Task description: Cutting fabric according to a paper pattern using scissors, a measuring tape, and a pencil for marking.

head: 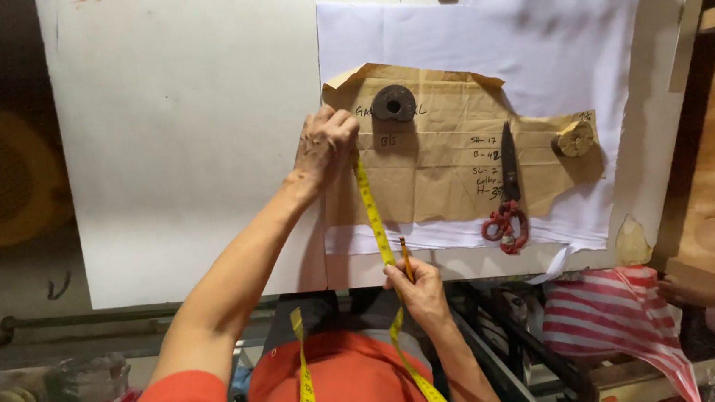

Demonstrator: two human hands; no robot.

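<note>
Tape measure lies stretched down the brown paper pattern on white cloth. The left hand pins its top end, fingers curled; the right hand holds the lower part and a pencil. No drawn mark shows beside the tape. Scissors and a round weight rest on the pattern. The white desk stands in a cluttered workroom.

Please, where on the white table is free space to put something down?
The white table is bare left of the left hand and brown paper pattern. Crowded: the pattern carries a round weight, scissors and measuring tape.
</note>
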